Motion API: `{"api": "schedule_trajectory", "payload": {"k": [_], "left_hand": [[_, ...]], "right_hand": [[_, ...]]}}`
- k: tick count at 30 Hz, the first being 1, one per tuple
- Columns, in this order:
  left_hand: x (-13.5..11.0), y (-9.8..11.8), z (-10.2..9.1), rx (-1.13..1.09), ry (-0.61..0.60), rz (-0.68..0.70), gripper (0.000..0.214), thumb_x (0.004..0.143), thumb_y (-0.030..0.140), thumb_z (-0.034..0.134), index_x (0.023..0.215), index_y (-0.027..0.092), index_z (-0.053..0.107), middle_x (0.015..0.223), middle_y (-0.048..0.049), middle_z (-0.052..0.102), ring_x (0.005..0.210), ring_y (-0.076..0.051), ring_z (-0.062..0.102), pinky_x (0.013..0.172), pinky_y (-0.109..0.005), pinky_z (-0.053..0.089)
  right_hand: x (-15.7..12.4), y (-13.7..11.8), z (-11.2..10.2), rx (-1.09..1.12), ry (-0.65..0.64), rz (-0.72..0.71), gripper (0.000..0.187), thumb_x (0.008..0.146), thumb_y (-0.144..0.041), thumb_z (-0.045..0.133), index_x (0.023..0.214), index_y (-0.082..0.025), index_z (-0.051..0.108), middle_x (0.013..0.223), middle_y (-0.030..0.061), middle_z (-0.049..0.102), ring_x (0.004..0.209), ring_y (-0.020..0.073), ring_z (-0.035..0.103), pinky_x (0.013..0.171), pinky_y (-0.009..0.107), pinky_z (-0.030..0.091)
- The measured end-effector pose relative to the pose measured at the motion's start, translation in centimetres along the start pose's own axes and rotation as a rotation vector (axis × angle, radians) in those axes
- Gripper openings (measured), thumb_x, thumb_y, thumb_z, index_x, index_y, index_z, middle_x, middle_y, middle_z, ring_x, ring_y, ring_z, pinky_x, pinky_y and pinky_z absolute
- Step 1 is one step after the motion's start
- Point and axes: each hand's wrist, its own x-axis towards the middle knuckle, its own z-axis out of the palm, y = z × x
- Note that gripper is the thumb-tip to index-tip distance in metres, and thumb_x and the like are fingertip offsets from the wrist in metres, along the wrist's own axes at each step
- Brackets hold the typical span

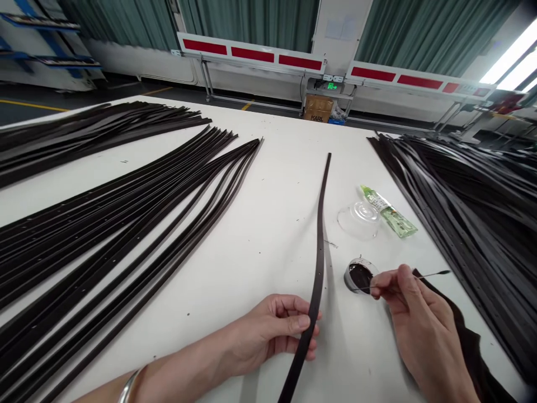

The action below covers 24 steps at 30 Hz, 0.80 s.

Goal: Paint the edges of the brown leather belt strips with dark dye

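One punched belt strap (318,280) pinched by left hand (268,330), thin stick (413,277) held in right hand (422,324)

The belt strap is gripped near its lower end, and the left fingers (300,323) are clamped on it, with the thumb set against the opposite face. From that grip it is seen curving away over the white counter (268,263), with its tip directed toward the counter's far edge. A metal bangle (131,386) is worn on the left wrist.

The right fingers (396,282) are closed together on the thin stick, and one end, flattened and dark, is held out past the hand. The other end is extended over an open round tin (359,277) of dark liquid — contact with the liquid cannot be confirmed.

A clear plastic lid (358,219) and a green-labelled bottle (388,212) are placed just beyond the tin, the bottle lying on its side against the lid. A dark cloth (467,347) is laid beneath and beside the right hand.

Fanned bundles of similar dark straps are laid out to the left (104,235) and right (461,207) — a further bundle (84,134) is positioned at the far left.
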Motion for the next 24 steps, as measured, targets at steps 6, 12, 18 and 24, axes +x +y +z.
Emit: {"api": "schedule_trajectory", "payload": {"k": [6, 12, 18, 24], "left_hand": [[0.2, -0.4, -0.1, -0.013, -0.030, 0.003, 0.018, 0.077, 0.021, 0.077, 0.089, 0.011, 0.067, 0.082, -0.0072, 0.068, 0.072, -0.015, 0.068, 0.075, -0.033, 0.057], [0.2, -0.3, -0.1, 0.002, -0.063, 0.016, 0.018, 0.079, 0.020, 0.075, 0.091, 0.011, 0.066, 0.083, -0.0076, 0.068, 0.071, -0.015, 0.068, 0.076, -0.034, 0.056], [0.2, -0.4, -0.2, 0.006, -0.077, 0.018, 0.018, 0.079, 0.020, 0.075, 0.091, 0.011, 0.066, 0.083, -0.0075, 0.068, 0.070, -0.014, 0.067, 0.076, -0.035, 0.056], [0.3, -0.3, -0.2, 0.019, -0.086, 0.016, 0.019, 0.078, 0.022, 0.076, 0.090, 0.012, 0.066, 0.081, -0.0062, 0.068, 0.070, -0.014, 0.067, 0.076, -0.034, 0.056]], "right_hand": [[-2.4, -0.5, 1.1, -0.343, -0.209, -0.442, 0.031, 0.099, -0.022, 0.038, 0.081, -0.020, 0.063, 0.081, 0.0040, 0.065, 0.081, 0.0158, 0.062, 0.075, 0.029, 0.048], [-2.6, -0.5, 2.0, -0.345, -0.378, -0.746, 0.026, 0.089, 0.001, 0.038, 0.093, -0.015, 0.058, 0.081, 0.0049, 0.063, 0.083, 0.0152, 0.058, 0.075, 0.032, 0.048], [-2.5, -0.7, 2.4, -0.343, -0.385, -0.786, 0.028, 0.087, 0.006, 0.038, 0.093, -0.013, 0.058, 0.080, 0.0052, 0.062, 0.082, 0.0140, 0.057, 0.075, 0.032, 0.048], [-2.5, -0.5, 2.3, -0.338, -0.404, -0.786, 0.027, 0.087, 0.005, 0.040, 0.094, -0.013, 0.058, 0.081, 0.0052, 0.063, 0.083, 0.0144, 0.058, 0.076, 0.032, 0.049]]}}
